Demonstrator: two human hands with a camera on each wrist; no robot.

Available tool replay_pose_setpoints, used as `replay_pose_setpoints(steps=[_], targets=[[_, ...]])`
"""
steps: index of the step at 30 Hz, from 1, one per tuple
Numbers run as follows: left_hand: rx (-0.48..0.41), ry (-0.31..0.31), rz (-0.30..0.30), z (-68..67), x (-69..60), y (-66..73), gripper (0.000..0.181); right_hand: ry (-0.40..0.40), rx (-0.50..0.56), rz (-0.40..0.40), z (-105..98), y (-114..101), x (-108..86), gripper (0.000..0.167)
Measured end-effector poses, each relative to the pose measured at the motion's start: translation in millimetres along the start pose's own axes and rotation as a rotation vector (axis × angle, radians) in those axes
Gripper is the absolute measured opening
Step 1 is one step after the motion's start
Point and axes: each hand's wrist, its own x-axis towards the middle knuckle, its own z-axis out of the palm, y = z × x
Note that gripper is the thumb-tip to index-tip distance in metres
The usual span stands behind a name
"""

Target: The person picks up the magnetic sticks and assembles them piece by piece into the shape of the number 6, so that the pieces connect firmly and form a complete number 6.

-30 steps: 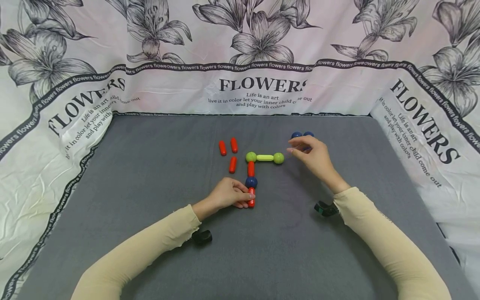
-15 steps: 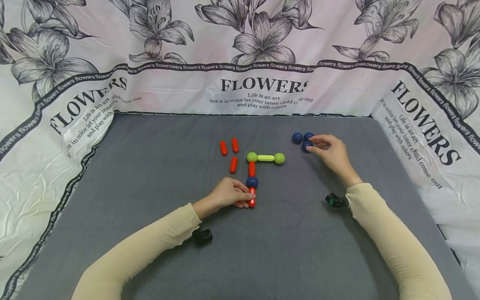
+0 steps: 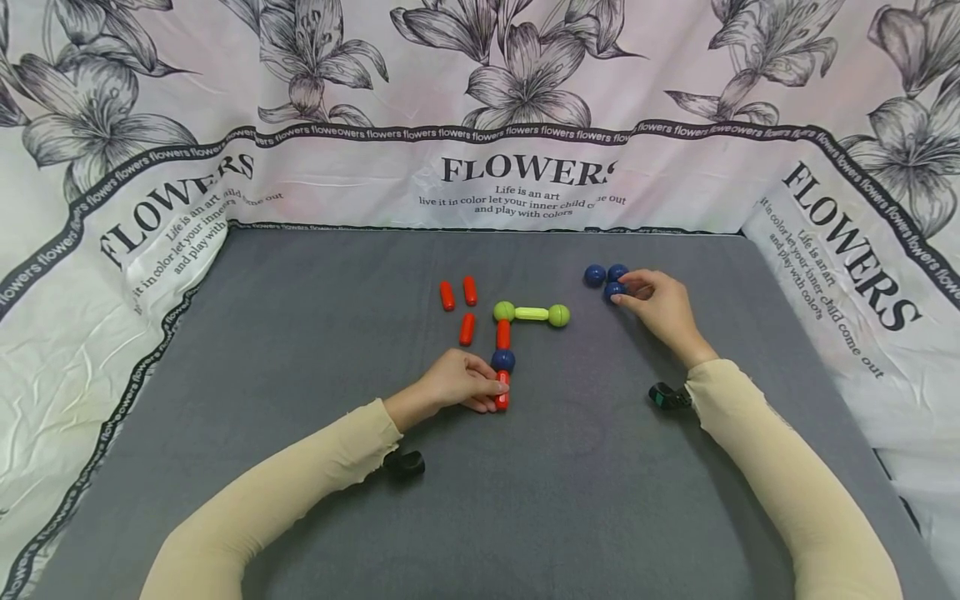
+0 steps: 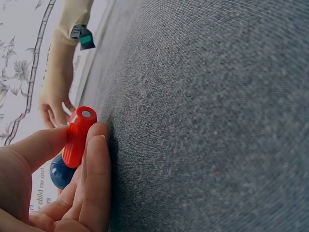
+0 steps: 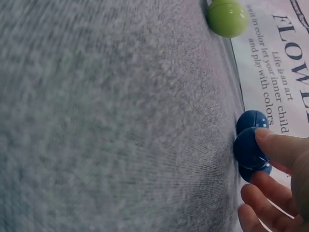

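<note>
My left hand (image 3: pixel 461 381) pinches the near red magnetic rod (image 3: pixel 502 390) between thumb and fingers; a pale metal disc shows on its free end in the left wrist view. That rod joins a blue ball (image 3: pixel 503 360), then another red rod (image 3: pixel 503 334), a green ball (image 3: pixel 504 311), a light green rod (image 3: pixel 531 314) and a second green ball (image 3: pixel 558 315), forming an angled chain. At the back right my right hand (image 3: pixel 663 311) has thumb and forefinger on the nearest blue ball (image 5: pixel 250 148) of a cluster of three.
Three loose red rods (image 3: pixel 467 329) lie left of the chain on the grey cloth (image 3: pixel 300 333). Two more blue balls (image 3: pixel 595 276) sit against the one at my right hand. A flower-printed curtain (image 3: pixel 525 192) borders the back and sides.
My right hand has moved right, from near the end green ball to the blue balls, and taken hold of one. My left hand and the chain's near end have shifted slightly away from me.
</note>
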Motion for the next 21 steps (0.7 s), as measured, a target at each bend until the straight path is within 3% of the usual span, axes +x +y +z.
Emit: replay_pose_setpoints(steps=[13,21], targets=[[-0.003,0.002,0.009,-0.5,1.5,0.2,0.028,0.031,-0.026,-0.012,1.5,-3.7,-1.4,0.028],[0.003,0.008,0.001,-1.8,1.7,0.6,0.031,-0.022,-0.042,-0.022,6.9,-8.1,-1.2,0.037]])
